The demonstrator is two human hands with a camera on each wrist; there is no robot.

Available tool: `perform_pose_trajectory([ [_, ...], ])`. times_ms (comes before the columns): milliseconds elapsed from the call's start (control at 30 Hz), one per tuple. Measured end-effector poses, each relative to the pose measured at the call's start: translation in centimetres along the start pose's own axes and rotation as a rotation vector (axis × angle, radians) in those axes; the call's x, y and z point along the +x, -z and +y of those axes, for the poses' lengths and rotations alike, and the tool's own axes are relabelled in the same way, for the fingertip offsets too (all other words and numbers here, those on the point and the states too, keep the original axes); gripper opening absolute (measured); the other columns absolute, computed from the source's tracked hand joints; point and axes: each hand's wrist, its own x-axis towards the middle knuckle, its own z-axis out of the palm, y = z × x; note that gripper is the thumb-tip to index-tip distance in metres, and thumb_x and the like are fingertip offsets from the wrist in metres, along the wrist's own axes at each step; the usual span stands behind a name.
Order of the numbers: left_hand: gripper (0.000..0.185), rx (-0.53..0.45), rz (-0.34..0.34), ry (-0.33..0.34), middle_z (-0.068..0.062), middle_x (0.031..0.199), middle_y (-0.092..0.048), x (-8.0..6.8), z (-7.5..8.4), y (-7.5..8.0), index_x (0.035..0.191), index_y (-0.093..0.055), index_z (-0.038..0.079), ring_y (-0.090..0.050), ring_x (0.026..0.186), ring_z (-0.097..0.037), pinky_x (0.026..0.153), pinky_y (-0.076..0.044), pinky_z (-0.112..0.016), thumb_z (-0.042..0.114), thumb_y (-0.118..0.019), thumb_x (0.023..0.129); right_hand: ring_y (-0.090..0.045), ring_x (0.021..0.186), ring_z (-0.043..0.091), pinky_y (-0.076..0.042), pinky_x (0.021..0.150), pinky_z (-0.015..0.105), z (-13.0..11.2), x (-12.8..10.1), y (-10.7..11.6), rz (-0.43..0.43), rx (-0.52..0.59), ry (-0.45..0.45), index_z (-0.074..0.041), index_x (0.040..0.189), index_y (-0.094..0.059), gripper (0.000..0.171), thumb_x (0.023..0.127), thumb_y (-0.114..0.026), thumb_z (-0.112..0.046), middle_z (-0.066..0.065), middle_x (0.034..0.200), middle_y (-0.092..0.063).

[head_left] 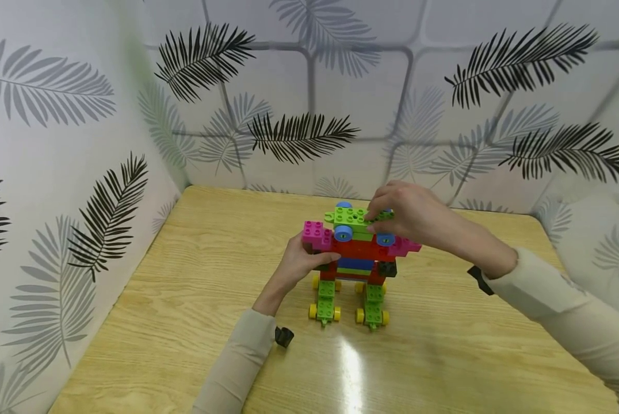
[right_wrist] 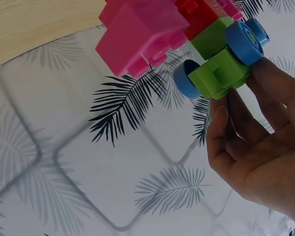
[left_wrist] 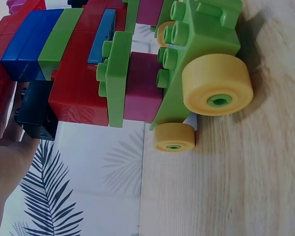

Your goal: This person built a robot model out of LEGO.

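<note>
A toy block figure [head_left: 358, 250] stands upright on two green wheeled bases [head_left: 326, 302] with yellow wheels. Its body stacks red, blue and green blocks, and pink blocks [head_left: 313, 233] stick out at both sides. On top sits a green wheeled block base [head_left: 347, 217] with blue wheels. My left hand [head_left: 296, 264] grips the figure's left side, its thumb across the front, near a black block [left_wrist: 38, 112] in the left wrist view. My right hand [head_left: 408, 214] pinches the right end of the top green base; the right wrist view shows fingers at its blue wheel [right_wrist: 244, 42].
The figure stands on a wooden table [head_left: 195, 322], which meets a leaf-patterned wall covering [head_left: 340, 86] at the back and on the left. Light glares off the tabletop in front of the figure.
</note>
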Motion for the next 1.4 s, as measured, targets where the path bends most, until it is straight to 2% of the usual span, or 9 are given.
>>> perform_pose_trajectory([
  [333,0.042,-0.003,0.011,-0.001,-0.011,0.11,-0.065,-0.1,0.2,0.0,0.119,-0.059,0.008,-0.063,0.097,-0.021,0.08,-0.053,-0.032,0.012,-0.078,0.082,-0.059,0.078,0.02,-0.051,0.063,0.033,-0.8,0.4,0.4,-0.051,-0.032,-0.012,-0.01,0.082,-0.076,0.01,0.075,-0.083,-0.011,0.0,0.082,-0.067],
  [500,0.043,-0.012,0.011,-0.002,-0.01,0.109,-0.065,-0.1,0.2,-0.4,0.119,-0.059,0.008,-0.062,0.097,-0.021,0.08,-0.052,-0.032,0.011,-0.078,0.081,-0.058,0.078,0.019,-0.05,0.062,0.033,-0.6,0.3,0.6,-0.065,-0.012,-0.002,-0.011,0.082,-0.075,0.01,0.075,-0.083,-0.011,-0.001,0.082,-0.065],
  [700,0.044,-0.009,-0.005,0.016,-0.009,0.109,-0.064,0.2,0.1,-0.6,0.119,-0.059,0.009,-0.061,0.096,-0.021,0.08,-0.052,-0.032,0.013,-0.079,0.081,-0.059,0.083,0.019,-0.051,0.072,0.038,0.4,-0.7,0.0,-0.008,0.083,-0.005,-0.01,0.086,-0.074,0.012,0.077,-0.081,-0.009,0.0,0.088,-0.068],
  [933,0.044,-0.015,-0.015,-0.006,-0.012,0.112,-0.063,1.6,0.1,-0.4,0.122,-0.056,0.007,-0.061,0.099,-0.024,0.083,-0.052,-0.033,0.01,-0.076,0.083,-0.058,0.101,0.025,-0.047,0.088,0.045,0.9,-1.3,-0.7,0.074,0.156,-0.102,-0.008,0.1,-0.072,0.016,0.085,-0.075,-0.013,0.006,0.106,-0.068],
  [1000,0.044,-0.012,-0.015,-0.004,-0.011,0.112,-0.063,2.0,0.1,-0.3,0.122,-0.056,0.008,-0.061,0.098,-0.023,0.082,-0.052,-0.033,0.012,-0.076,0.083,-0.054,0.109,0.028,-0.044,0.093,0.048,0.9,-1.4,-0.8,0.116,0.172,-0.126,-0.006,0.105,-0.071,0.019,0.087,-0.072,-0.014,0.01,0.114,-0.065],
  [1100,0.043,-0.015,-0.014,-0.004,-0.009,0.111,-0.063,2.5,0.0,-0.1,0.122,-0.057,0.009,-0.06,0.096,-0.022,0.08,-0.051,-0.032,0.014,-0.077,0.083,-0.049,0.118,0.031,-0.04,0.098,0.052,1.0,-1.8,-1.1,0.225,0.177,-0.143,-0.005,0.111,-0.069,0.024,0.089,-0.07,-0.013,0.013,0.122,-0.06],
  [1233,0.043,-0.022,-0.012,-0.005,-0.009,0.105,-0.062,3.1,-0.3,0.1,0.121,-0.057,0.009,-0.06,0.089,-0.021,0.076,-0.051,-0.031,0.012,-0.077,0.083,-0.048,0.121,0.031,-0.038,0.101,0.051,1.6,-2.8,-1.3,0.412,0.17,-0.158,-0.004,0.114,-0.068,0.026,0.089,-0.069,-0.009,0.012,0.125,-0.059],
  [1333,0.045,-0.029,-0.001,0.006,-0.009,0.104,-0.062,3.4,-0.4,0.1,0.122,-0.056,0.009,-0.06,0.087,-0.021,0.075,-0.051,-0.031,0.012,-0.077,0.082,-0.048,0.122,0.03,-0.036,0.103,0.049,2.7,-3.7,-1.6,0.554,0.166,-0.204,-0.003,0.116,-0.067,0.026,0.091,-0.067,-0.01,0.012,0.125,-0.059],
  [1400,0.047,-0.032,0.006,0.017,-0.01,0.106,-0.062,3.5,-0.3,0.2,0.123,-0.055,0.009,-0.059,0.089,-0.021,0.076,-0.051,-0.031,0.014,-0.077,0.082,-0.049,0.122,0.03,-0.037,0.101,0.046,3.8,-4.5,-2.2,0.637,0.164,-0.254,-0.001,0.118,-0.066,0.027,0.093,-0.064,-0.013,0.013,0.125,-0.06],
])
